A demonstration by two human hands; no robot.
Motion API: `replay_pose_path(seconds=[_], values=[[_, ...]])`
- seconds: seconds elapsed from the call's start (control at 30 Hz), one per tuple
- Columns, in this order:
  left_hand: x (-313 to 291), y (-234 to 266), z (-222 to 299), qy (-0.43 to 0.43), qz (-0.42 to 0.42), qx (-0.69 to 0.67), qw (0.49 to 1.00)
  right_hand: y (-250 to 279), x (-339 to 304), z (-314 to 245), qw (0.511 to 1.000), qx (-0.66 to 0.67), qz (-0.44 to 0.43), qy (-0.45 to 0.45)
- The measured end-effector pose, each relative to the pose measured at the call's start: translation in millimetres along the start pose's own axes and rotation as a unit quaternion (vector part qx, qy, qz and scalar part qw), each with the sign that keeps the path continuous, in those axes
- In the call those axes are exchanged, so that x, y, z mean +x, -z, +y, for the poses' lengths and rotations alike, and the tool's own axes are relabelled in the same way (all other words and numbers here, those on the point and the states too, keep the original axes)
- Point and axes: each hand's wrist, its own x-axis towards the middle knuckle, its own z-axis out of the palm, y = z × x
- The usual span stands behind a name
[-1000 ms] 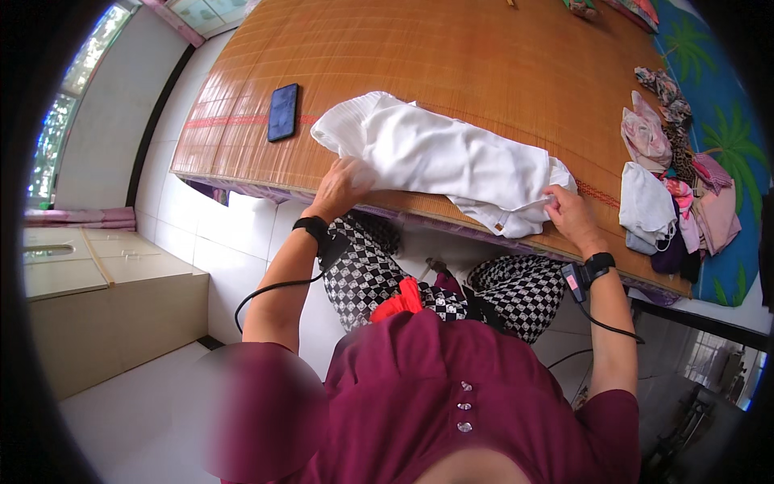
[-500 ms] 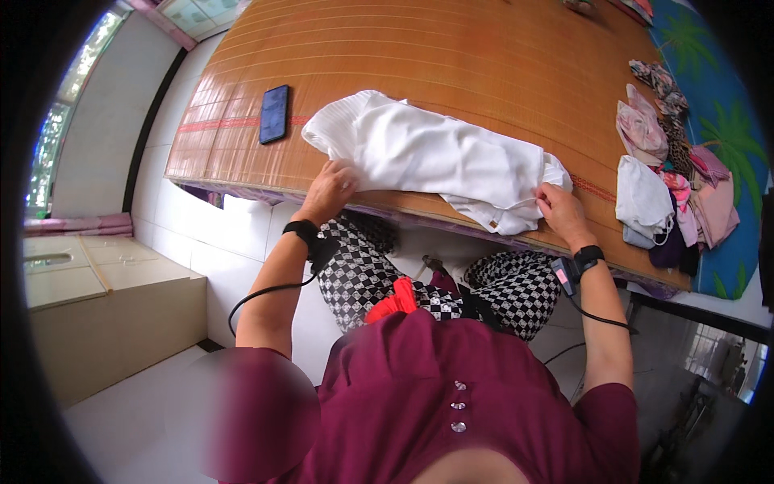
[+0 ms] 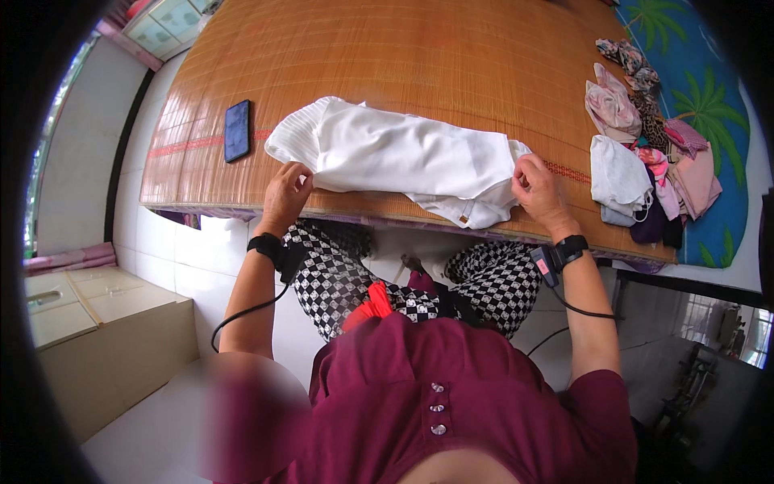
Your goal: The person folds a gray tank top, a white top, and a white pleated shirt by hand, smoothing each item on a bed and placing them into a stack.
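A white garment lies folded into a long strip along the near edge of the mat-covered bed. Its left end is finely pleated, and a loose layer with a small brown tag droops at the lower right. My left hand pinches the near edge of the cloth beside the pleats, thumb and fingertips together. At the opposite end, my right hand has its fingers curled and pinched on the garment's right edge. Both wrists wear black straps with cables.
A dark phone lies on the woven mat left of the garment. To the right is a pile of crumpled clothes, partly on a blue palm-print cloth. A low cabinet stands at the left.
The view has shifted, so bed and garment sit further left in the picture. The garment's top looks smoother. My left fingers have drawn into a pinch at its near edge.
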Motion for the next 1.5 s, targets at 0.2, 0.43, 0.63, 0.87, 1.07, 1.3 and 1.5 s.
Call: replay_pose_path(seconds=[0.2, 0.43, 0.63, 0.87, 1.07, 1.3, 1.5], values=[[4, -7, -10, 0.057, -0.013, -0.090, 0.994, -5, 6, 13, 0.990, 0.069, -0.093, -0.074], [3, -3, -11, 0.057, -0.039, -0.082, 0.994, -2, -6, 18, 0.991, 0.084, -0.105, -0.027], [1, 0, -4, -0.027, -0.048, -0.052, 0.997, 4, -6, 17, 0.989, 0.051, -0.138, -0.001], [1, 6, -4, -0.031, -0.041, -0.034, 0.998, 6, 0, 20, 0.991, 0.025, -0.131, -0.019], [57, 50, 42, 0.037, -0.044, -0.067, 0.996, 46, 50, 23, 1.000, -0.001, 0.001, 0.009], [171, 171, 128, -0.144, 0.118, -0.068, 0.980, 183, 154, -31, 0.984, -0.006, 0.172, 0.045], [220, 271, 219, -0.244, 0.316, -0.100, 0.911, 307, 179, -103, 0.905, -0.138, 0.366, 0.169]])
